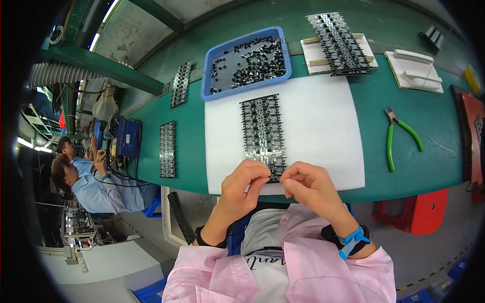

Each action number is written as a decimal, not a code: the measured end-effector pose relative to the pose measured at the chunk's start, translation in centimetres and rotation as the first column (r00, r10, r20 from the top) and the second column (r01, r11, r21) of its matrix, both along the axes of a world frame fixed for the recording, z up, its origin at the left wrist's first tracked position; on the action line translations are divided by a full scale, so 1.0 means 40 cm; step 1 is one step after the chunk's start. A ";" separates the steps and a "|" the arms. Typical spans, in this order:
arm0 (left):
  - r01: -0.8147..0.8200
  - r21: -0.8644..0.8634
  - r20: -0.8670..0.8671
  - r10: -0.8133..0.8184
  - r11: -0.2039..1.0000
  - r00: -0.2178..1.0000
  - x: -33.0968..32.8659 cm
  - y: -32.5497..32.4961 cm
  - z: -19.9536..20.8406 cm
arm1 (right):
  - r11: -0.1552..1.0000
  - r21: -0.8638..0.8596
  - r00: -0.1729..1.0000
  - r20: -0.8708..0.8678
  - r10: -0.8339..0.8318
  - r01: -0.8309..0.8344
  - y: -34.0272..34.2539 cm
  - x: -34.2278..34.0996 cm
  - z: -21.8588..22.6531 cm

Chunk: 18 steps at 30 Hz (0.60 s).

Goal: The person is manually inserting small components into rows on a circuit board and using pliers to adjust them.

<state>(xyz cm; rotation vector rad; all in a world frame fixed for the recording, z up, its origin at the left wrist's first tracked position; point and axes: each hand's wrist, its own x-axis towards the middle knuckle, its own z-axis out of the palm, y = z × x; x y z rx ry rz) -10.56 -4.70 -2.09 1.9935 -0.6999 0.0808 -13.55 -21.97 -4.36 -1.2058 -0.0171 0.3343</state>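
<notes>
Even, fairly bright light falls on the green surface (429, 167) and white sheet (323, 121), with only soft shadows. Metal on the middle panel (260, 150) glints. Strip lights (25, 143) glare at the far left against a dim background. The fisheye bends straight edges, and black fills the corners.

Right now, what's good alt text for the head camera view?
A person's left hand and right hand are at the near end of a black-and-silver rectangular panel on a white sheet. A blue rectangular tray of small dark pieces sits beyond; green-handled metal cutters lie to the right.
</notes>
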 end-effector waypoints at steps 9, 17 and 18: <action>0.081 0.098 0.317 -0.108 0.992 0.942 -0.005 -0.001 -0.001 | 0.924 0.375 0.977 -0.152 0.147 -0.080 0.032 -0.011 -0.001; 0.148 0.063 0.337 -0.161 0.987 0.928 -0.001 0.013 -0.002 | 0.816 0.571 0.962 -0.161 0.222 -0.092 0.046 -0.009 -0.016; 0.165 0.051 0.338 -0.173 0.985 0.925 0.001 0.014 -0.002 | 0.816 0.571 0.961 -0.163 0.223 -0.093 0.047 -0.008 -0.016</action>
